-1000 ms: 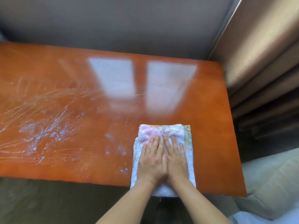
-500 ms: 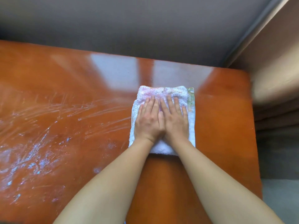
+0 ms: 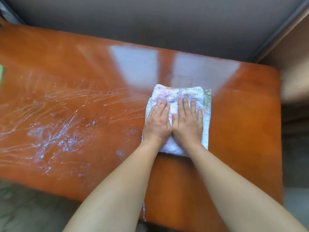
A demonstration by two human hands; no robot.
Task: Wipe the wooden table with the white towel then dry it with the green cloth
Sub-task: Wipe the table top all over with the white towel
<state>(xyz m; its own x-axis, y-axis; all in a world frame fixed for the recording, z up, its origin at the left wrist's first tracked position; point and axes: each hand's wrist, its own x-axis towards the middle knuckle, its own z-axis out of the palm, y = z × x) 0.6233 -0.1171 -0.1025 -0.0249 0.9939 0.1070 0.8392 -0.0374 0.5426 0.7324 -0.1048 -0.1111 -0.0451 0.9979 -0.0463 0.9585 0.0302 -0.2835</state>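
A folded white towel [image 3: 175, 96] lies flat on the glossy orange-brown wooden table [image 3: 242, 123], right of the middle. My left hand [image 3: 158, 123] and my right hand [image 3: 188, 122] press on it side by side, palms down and fingers straight, pointing away from me. Wet streaks and foamy smears [image 3: 55, 131] cover the left half of the table. A sliver of the green cloth [image 3: 1, 74] shows at the far left edge of the view.
A grey wall [image 3: 150, 20] runs behind the table's far edge. A beige curtain [image 3: 294, 64] hangs at the right. Grey floor [image 3: 25, 206] shows below the table's near edge.
Both hands pushed the towel away from the near edge toward the table's far side. The view has shifted, and the green cloth now shows at the left edge.
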